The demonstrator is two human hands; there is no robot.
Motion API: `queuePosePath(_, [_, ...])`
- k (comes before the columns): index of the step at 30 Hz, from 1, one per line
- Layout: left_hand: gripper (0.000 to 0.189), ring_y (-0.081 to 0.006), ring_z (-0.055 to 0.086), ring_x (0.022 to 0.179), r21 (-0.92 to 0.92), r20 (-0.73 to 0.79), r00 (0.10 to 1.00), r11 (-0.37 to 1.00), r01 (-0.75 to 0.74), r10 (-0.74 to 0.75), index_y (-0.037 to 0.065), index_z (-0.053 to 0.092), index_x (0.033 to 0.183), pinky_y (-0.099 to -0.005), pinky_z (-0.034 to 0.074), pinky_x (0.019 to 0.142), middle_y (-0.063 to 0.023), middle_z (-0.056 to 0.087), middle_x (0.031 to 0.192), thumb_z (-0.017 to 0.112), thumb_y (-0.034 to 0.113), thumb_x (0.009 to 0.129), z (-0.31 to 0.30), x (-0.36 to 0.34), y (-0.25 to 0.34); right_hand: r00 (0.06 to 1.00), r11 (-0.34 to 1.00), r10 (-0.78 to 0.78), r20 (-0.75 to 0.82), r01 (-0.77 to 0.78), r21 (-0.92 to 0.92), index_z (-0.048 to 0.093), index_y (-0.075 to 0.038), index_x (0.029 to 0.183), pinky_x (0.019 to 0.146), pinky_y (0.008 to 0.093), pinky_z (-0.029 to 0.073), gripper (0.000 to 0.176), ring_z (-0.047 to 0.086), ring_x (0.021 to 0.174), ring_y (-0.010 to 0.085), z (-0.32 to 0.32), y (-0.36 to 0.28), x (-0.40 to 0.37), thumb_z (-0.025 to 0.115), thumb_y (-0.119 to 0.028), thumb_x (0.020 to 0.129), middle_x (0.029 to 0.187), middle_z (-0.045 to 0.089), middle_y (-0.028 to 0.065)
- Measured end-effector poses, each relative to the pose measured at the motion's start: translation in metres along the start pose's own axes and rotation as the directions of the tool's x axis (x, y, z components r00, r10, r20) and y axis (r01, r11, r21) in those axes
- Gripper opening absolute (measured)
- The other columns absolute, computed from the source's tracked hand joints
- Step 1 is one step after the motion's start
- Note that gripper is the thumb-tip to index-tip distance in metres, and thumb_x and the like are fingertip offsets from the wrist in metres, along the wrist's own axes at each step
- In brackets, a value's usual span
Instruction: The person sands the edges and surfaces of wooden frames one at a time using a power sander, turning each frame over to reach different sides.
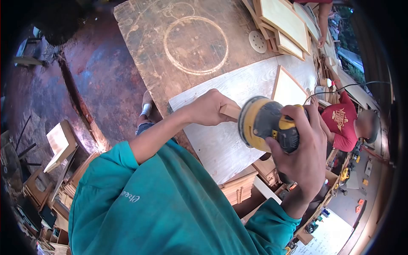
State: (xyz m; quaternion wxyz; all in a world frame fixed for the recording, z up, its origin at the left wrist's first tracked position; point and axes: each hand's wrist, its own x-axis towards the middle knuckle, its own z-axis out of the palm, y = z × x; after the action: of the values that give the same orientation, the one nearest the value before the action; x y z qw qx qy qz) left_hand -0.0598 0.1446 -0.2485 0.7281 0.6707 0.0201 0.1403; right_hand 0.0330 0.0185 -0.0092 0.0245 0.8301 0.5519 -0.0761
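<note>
**Above the workbench, a small wood block and a sander in two hands**

At the far left, the stained reddish floor spreads out, with a pale angled wooden piece standing among other bits of wood. Next comes the worn top of the workbench, marked with a large pale ring. Below it, the teal shirt of the person at work fills the lower middle. A whitish board lies across the bench under both hands. Over this board, the left hand is closed around the small wood block, whose free end sticks out to the right. That end comes up to the pad of the yellow and black sander, which is tipped on its side; I cannot tell whether they touch. A round disc with holes lies farther back, beside a stack of wooden panels. A single panel rests on the board behind the sander. The right hand wraps firmly around the sander's body, fingers curled over it and thumb below. Farther right, a person in a red shirt and cap is near a dark cord.
</note>
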Motion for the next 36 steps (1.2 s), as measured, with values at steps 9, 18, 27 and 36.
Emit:
queuePosePath(9, [0.041,-0.0137,0.071,0.095,0.097,-0.031,0.993,0.989,0.114,-0.111,0.007,0.075,0.118,-0.0289,0.055,0.085,-0.0089,0.077,0.104,0.078,-0.006,0.080,0.008,-0.002,0.010,0.943,0.956,0.291,-0.163,-0.279,0.095,0.060,-0.009,0.113,0.076,0.0468,0.050,0.053,0.064,0.089,0.0402,0.017,0.065,-0.063,0.084,-0.011,0.066,0.101,0.057,0.0160])
queuePosePath(18, [0.034,-0.0227,0.070,0.104,0.239,-0.102,0.987,0.967,-0.094,0.121,0.003,0.073,0.111,-0.0339,0.057,0.090,-0.0154,0.074,0.109,0.077,-0.010,0.079,0.004,-0.021,-0.023,0.721,0.746,0.666,-0.189,-0.652,0.139,0.059,-0.015,0.119,0.085,0.0487,0.052,0.060,0.065,0.096,0.0415,0.029,0.205,-0.144,0.082,-0.031,0.066,0.101,0.060,0.0198])
queuePosePath(27, [0.043,-0.0221,0.066,0.105,0.223,-0.136,0.982,0.970,-0.100,0.132,0.001,0.065,0.120,-0.0322,0.054,0.093,-0.0126,0.067,0.113,0.080,-0.006,0.080,-0.011,-0.024,-0.026,0.512,0.514,0.857,-0.047,-0.855,0.064,0.054,-0.020,0.125,0.087,0.0507,0.054,0.070,0.065,0.104,0.0428,0.105,0.290,-0.239,0.082,-0.026,0.061,0.118,0.061,0.0227])
queuePosePath(36, [0.043,-0.0223,0.064,0.104,-0.173,-0.432,0.897,0.985,0.017,-0.091,0.005,0.058,0.120,-0.0354,0.055,0.091,-0.0114,0.063,0.116,0.079,-0.002,0.083,-0.014,-0.034,-0.024,0.374,0.450,0.891,-0.258,-0.800,0.397,0.050,-0.019,0.125,0.087,0.0517,0.052,0.064,0.063,0.103,0.0453,0.142,0.211,-0.279,0.080,-0.028,0.070,0.111,0.055,0.0212])
